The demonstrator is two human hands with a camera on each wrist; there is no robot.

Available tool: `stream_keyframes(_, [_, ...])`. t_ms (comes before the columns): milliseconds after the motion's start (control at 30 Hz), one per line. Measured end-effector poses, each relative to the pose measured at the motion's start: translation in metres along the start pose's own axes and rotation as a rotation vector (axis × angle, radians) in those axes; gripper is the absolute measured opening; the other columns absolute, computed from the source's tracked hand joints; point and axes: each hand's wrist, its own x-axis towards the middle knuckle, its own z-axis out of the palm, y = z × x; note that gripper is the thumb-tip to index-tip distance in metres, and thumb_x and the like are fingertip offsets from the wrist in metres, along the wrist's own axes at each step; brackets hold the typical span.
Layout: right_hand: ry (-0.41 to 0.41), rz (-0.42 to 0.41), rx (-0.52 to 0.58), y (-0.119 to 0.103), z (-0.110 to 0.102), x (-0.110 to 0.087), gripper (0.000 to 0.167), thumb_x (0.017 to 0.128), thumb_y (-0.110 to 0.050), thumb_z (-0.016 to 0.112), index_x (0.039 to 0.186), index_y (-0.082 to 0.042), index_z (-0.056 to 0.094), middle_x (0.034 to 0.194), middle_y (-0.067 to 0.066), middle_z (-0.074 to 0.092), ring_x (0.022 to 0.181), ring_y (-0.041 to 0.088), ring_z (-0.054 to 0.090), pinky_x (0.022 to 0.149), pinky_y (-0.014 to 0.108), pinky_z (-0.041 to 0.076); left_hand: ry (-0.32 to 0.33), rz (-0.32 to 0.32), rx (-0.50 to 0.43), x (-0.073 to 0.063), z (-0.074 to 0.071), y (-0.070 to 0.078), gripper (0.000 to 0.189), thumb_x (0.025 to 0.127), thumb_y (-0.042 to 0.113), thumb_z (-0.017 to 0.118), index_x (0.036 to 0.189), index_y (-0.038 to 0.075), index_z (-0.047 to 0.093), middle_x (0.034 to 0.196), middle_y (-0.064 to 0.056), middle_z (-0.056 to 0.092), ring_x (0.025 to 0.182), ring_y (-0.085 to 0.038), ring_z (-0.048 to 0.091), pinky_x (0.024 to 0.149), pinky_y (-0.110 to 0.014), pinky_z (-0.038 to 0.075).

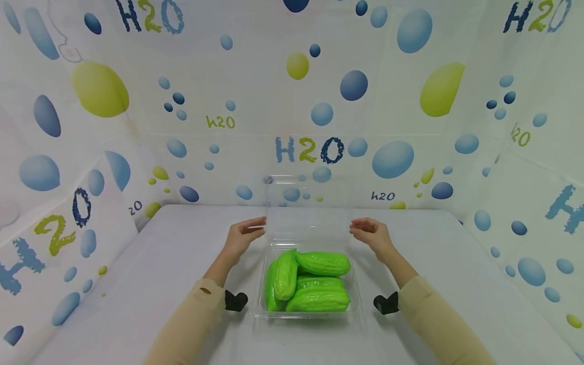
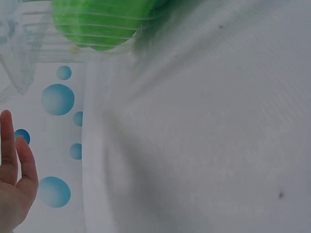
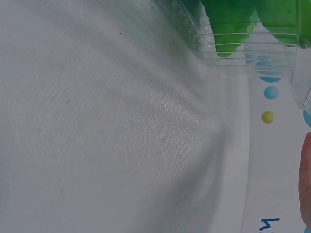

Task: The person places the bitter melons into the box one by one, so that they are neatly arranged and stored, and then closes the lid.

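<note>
A clear plastic clamshell box [image 1: 310, 315] sits on the table in the head view, its transparent lid [image 1: 310, 223] standing raised at the back. Several bright green, ridged bitter melons [image 1: 318, 299] lie inside the base. My left hand [image 1: 239, 239] is beside the lid's left edge, fingers extended toward it; in the left wrist view these fingers [image 2: 28, 162] show below the lid's corner, with a gap between. On the other side, my right hand [image 1: 376, 240] points its fingers at the lid's right edge. Only a sliver of that hand [image 3: 305, 179] shows in the right wrist view.
The white-covered table [image 1: 182, 284] extends on both sides of the box. Behind and beside it hangs a white curtain [image 1: 255, 91] printed with bubbles and "H2O" lettering. Dark wrist mounts [image 1: 235, 301] stick out from both beige sleeves [image 1: 191, 314].
</note>
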Motion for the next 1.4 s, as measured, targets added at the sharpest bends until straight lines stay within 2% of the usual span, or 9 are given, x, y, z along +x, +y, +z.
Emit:
stream_keyframes(200, [-0.014,-0.012,-0.047,-0.010,0.000,-0.009,0.031,0.085,-0.003,0.063,0.110,0.013,0.054,0.101,0.014,0.064,0.084,0.006,0.061,0.077,0.020,0.049,-0.012,0.083,0.078,-0.003,-0.006,0.002,0.032,0.085,0.003,0.063,0.117,0.000,0.061,0.117,-0.015,0.060,0.105,-0.026,0.057,0.087,-0.031,0.047])
stream_keyframes(367, [-0.021,-0.046,-0.112,-0.011,-0.001,-0.015,0.026,0.085,-0.005,0.065,0.103,0.012,0.058,0.100,0.018,0.064,0.084,0.007,0.061,0.077,0.019,0.049,-0.028,0.129,0.128,-0.017,-0.007,0.015,0.026,0.085,0.002,0.063,0.110,-0.005,0.063,0.110,-0.018,0.063,0.102,-0.030,0.058,0.088,-0.037,0.047])
stream_keyframes(533, [-0.041,-0.115,-0.152,-0.005,-0.004,-0.018,0.023,0.083,-0.009,0.067,0.097,0.010,0.062,0.095,0.015,0.066,0.082,0.007,0.062,0.076,0.019,0.049,-0.036,0.149,0.153,-0.014,-0.012,0.003,0.023,0.084,0.007,0.066,0.104,-0.003,0.066,0.104,-0.015,0.066,0.098,-0.026,0.060,0.084,-0.032,0.049])
stream_keyframes(700, [-0.095,-0.211,-0.176,-0.006,-0.005,-0.025,0.015,0.082,-0.002,0.066,0.090,0.011,0.064,0.092,0.024,0.065,0.080,0.008,0.064,0.073,0.021,0.051,-0.030,0.229,0.289,-0.019,-0.018,0.002,0.017,0.082,0.012,0.069,0.096,0.001,0.071,0.097,-0.010,0.069,0.092,-0.023,0.062,0.074,-0.026,0.050])
stream_keyframes(800, [-0.087,-0.238,-0.296,-0.008,-0.004,-0.030,0.008,0.081,-0.001,0.067,0.082,0.006,0.064,0.085,0.019,0.065,0.075,0.009,0.064,0.067,0.019,0.051,-0.020,0.264,0.381,-0.024,-0.020,0.004,0.013,0.080,0.011,0.070,0.091,0.003,0.073,0.092,-0.008,0.070,0.091,-0.024,0.060,0.073,-0.031,0.050])
stream_keyframes(900, [-0.070,-0.240,-0.381,-0.007,-0.003,-0.034,0.005,0.080,0.002,0.067,0.078,0.006,0.064,0.083,0.017,0.066,0.079,0.021,0.066,0.066,0.024,0.052,-0.035,0.291,0.444,-0.030,-0.022,0.005,0.011,0.080,0.008,0.070,0.090,0.004,0.073,0.090,-0.006,0.070,0.091,-0.025,0.060,0.075,-0.039,0.050])
stream_keyframes(1033, [-0.082,-0.262,-0.405,-0.003,-0.001,-0.039,0.007,0.080,0.006,0.065,0.086,0.010,0.066,0.091,0.023,0.066,0.092,0.037,0.062,0.077,0.035,0.052,-0.078,0.338,0.520,-0.039,-0.024,0.003,0.013,0.080,0.009,0.071,0.093,0.010,0.074,0.094,-0.002,0.070,0.094,-0.024,0.061,0.076,-0.045,0.050])
stream_keyframes(1267, [-0.134,-0.357,-0.494,0.000,0.000,-0.051,0.009,0.080,0.012,0.061,0.086,0.007,0.066,0.099,0.022,0.065,0.096,0.033,0.062,0.079,0.033,0.051,-0.120,0.454,0.658,-0.054,-0.026,0.001,0.019,0.082,0.012,0.068,0.100,0.015,0.072,0.105,0.003,0.067,0.099,-0.021,0.061,0.073,-0.041,0.050])
stream_keyframes(1400, [-0.155,-0.396,-0.494,0.003,-0.001,-0.057,0.018,0.080,0.018,0.053,0.085,0.007,0.065,0.101,0.024,0.064,0.097,0.039,0.060,0.078,0.040,0.051,-0.146,0.451,0.691,-0.061,-0.025,0.002,0.020,0.085,0.012,0.064,0.104,0.012,0.070,0.113,0.000,0.064,0.105,-0.023,0.058,0.073,-0.040,0.051])
